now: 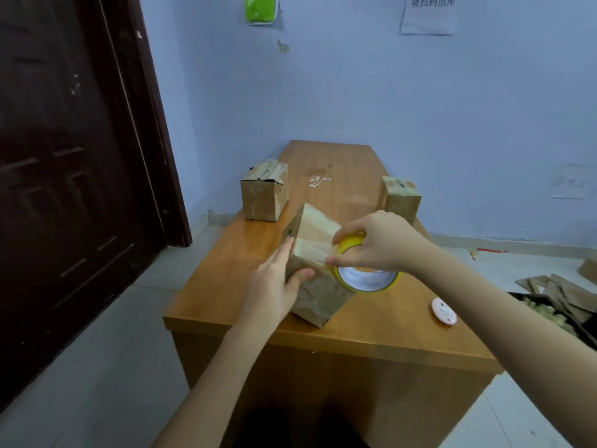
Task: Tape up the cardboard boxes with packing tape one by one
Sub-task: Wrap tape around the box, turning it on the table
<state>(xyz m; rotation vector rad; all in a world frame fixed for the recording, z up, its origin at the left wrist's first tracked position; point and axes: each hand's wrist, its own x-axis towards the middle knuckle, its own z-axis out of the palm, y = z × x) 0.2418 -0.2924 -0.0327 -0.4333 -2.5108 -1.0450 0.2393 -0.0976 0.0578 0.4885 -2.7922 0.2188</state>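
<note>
A small cardboard box (318,279) stands tilted on the wooden table (245,253), near its front edge. My left hand (274,282) holds the box's left side, fingers flat along it and the thumb curled over the front face. My right hand (378,244) grips a yellow roll of packing tape (365,273) against the box's right side, where a strip of tape runs across the top face. Two more cardboard boxes stand farther back: one at the left edge (264,195) and one at the right edge (402,197).
A small pink round object (444,310) lies on the table to the right. A dark door (64,156) stands at the left. Cardboard scraps (562,292) and a dark bin of packing filler (555,315) sit on the floor at the right.
</note>
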